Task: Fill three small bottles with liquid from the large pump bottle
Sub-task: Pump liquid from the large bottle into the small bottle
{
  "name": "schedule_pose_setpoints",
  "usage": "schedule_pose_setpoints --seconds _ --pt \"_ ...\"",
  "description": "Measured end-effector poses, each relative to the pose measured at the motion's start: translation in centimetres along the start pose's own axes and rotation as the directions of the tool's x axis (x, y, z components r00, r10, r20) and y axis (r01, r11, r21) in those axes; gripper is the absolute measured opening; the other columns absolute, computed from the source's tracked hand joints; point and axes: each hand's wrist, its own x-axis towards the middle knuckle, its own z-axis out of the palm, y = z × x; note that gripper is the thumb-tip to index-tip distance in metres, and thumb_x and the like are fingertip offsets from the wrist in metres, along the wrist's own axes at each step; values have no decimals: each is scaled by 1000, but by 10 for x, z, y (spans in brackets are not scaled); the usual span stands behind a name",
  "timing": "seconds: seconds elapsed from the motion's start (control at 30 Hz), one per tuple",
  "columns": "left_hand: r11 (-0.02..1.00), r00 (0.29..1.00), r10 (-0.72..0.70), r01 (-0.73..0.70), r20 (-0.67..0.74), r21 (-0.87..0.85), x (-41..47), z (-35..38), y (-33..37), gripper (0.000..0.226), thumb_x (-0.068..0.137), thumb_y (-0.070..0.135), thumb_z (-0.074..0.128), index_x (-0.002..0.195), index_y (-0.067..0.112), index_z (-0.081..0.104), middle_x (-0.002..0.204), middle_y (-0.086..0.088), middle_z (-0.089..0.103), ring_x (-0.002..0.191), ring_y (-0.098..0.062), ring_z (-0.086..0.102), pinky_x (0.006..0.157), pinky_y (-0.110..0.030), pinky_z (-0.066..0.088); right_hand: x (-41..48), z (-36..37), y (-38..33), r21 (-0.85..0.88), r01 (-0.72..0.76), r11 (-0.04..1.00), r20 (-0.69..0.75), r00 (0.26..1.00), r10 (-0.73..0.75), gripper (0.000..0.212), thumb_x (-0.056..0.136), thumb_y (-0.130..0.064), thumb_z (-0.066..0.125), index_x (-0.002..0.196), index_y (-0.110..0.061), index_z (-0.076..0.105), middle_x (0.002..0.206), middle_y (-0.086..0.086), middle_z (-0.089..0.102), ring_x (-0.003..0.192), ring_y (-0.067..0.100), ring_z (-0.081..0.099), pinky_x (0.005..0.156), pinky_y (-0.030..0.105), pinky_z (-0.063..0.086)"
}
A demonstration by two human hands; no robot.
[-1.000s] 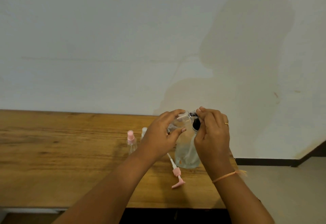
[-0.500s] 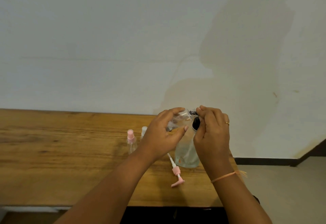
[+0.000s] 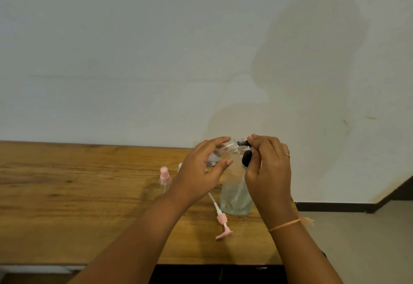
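Observation:
My left hand (image 3: 204, 169) grips a small clear bottle (image 3: 225, 148), held tilted on its side above the table. My right hand (image 3: 268, 167) pinches that bottle's black cap (image 3: 243, 143) at the neck. Just below stands the large clear bottle (image 3: 235, 194) with a black collar at its mouth (image 3: 246, 158); its lower part shows liquid. A pink pump head with a white tube (image 3: 221, 218) lies flat on the wood in front of it. Behind my left hand stand a small bottle with a pink cap (image 3: 165, 177) and another small bottle (image 3: 180, 165), mostly hidden.
The wooden table (image 3: 67, 194) runs left from the bottles, with its front edge near the bottom and its right end close to the large bottle. A plain wall rises behind it. Floor and a dark skirting show at the right.
The small bottle and both hands have risen slightly. My right fingers have shifted on the black cap at the bottle's neck. The other bottles and the pump head stay put.

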Motion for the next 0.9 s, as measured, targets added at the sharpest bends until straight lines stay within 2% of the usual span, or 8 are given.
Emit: schedule_pose_setpoints --seconds 0.07,0.17,0.37,0.57,0.67,0.77,0.9 --pt "1000 1000 -3 3 6 10 0 -1 -2 43 85 25 65 120 42 47 109 13 57 103 5 51 78 -1 40 -3 4 2 3 -12 1000 1 1000 12 22 80 1 50 95 0 66 95 13 65 86 29 59 77 13 33" --pt "1000 999 -9 8 36 25 0 0 -2 43 85 23 65 120 42 47 110 14 56 104 4 52 80 -1 38 -10 9 11 -4 18 1000 -1 1000 -18 23 77 6 54 96 -1 65 97 13 64 88 27 58 78 22 37" --pt "999 1000 -17 16 21 29 0 -2 -2 43 85 24 66 116 47 45 110 11 58 104 5 51 80 -1 38 -10 11 11 29 -18 999 0 1000 18 22 79 5 52 96 -2 64 98 11 64 88 27 58 81 7 30" --pt "1000 1000 12 -12 8 -2 -1 -1 2 42 85 24 66 117 43 47 107 18 56 104 6 50 82 -3 39 -4 3 3 39 -6 999 -13 1000 7 25 83 -5 43 95 -2 65 97 11 65 88 28 59 83 8 29" --pt "1000 1000 -2 2 18 -11 0 -1 1 42 85 24 66 117 43 47 108 20 55 104 9 50 80 -2 40 -5 3 3 30 -22 999 -9 1000 22 22 82 -1 47 96 -2 65 97 12 64 88 28 59 83 7 28" --pt "1000 999 -9 8 36 13 -1 -1 -1 42 85 25 66 118 44 47 110 18 56 105 9 50 82 -3 40 -9 6 9 45 -9 999 -7 1000 9 24 85 -5 43 96 -1 63 98 12 63 90 26 58 84 12 30" --pt "998 999 -30 29 32 52 0 -5 -5 41 85 26 65 119 43 48 112 17 56 108 8 49 84 -1 37 -12 13 13 21 -15 1000 21 1000 15 23 84 -1 46 98 -1 63 99 13 63 90 29 58 84 8 29"
